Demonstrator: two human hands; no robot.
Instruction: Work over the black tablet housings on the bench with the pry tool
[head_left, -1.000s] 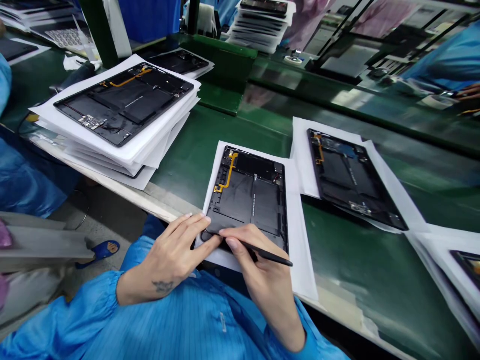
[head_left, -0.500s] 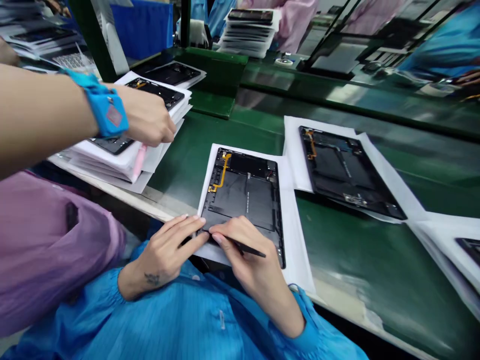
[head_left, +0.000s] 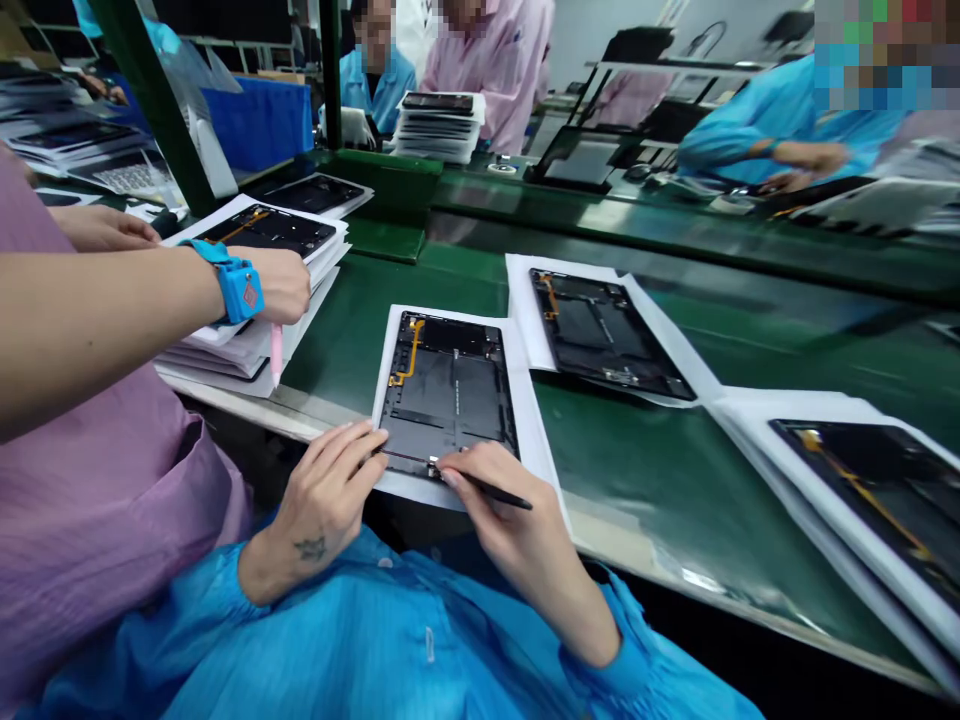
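Observation:
An opened tablet housing point(head_left: 431, 400), black with an orange flex cable, lies on a white paper sheet point(head_left: 536, 460) in front of me. My left hand point(head_left: 326, 490) rests at its near left corner, fingers stretched out and touching the edge. In my right hand point(head_left: 506, 490) is a slim black stick-like tool point(head_left: 504, 493), its back end pointing right. The fingertips of that hand are at a small metallic part point(head_left: 433, 467) on the housing's near edge. They hide the tool's working tip.
Two more tablet housings lie to the right, one farther back point(head_left: 607, 335) and one nearer point(head_left: 877, 490). On the left, a co-worker's hand point(head_left: 281, 285) holds a pink pen point(head_left: 276, 355) beside a stack of housings and paper point(head_left: 330, 255). A green post point(head_left: 154, 100) rises behind.
My right hand has slid right along the housing's near edge, away from my left hand, uncovering the metallic part. My view has turned right. The co-worker's pink pen points lower.

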